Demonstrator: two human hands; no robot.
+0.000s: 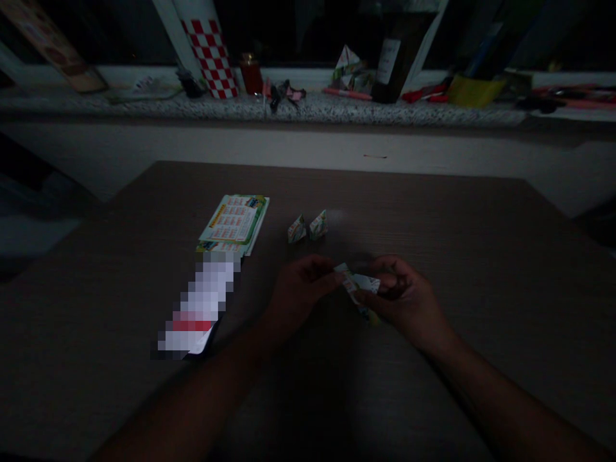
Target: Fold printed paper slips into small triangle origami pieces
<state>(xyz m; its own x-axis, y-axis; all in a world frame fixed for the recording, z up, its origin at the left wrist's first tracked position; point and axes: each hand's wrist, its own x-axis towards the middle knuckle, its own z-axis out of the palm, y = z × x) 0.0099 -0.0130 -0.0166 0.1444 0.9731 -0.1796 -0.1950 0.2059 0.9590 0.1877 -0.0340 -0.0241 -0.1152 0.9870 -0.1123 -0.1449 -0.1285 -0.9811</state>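
Between my two hands is a partly folded piece of printed paper (350,281), white with green and red print. My left hand (308,282) pinches its left end between thumb and fingers. The right end is gripped by my right hand (404,295), its thumb lying across the paper and the other fingers curled behind. Just beyond my left hand, two small folded paper pieces (297,229) stand side by side on the table, with similar print. A small yellow and blue patch shows under the paper near my right thumb, too dark to make out.
On the brown table (433,212), a stack of printed calendar sheets (234,221) lies left, above a lit phone (205,301) with a blurred screen. Behind, a granite sill (308,109) bears a red-checked cylinder (212,58), a dark bottle (387,61), a red jar (251,74) and folded paper (349,67).
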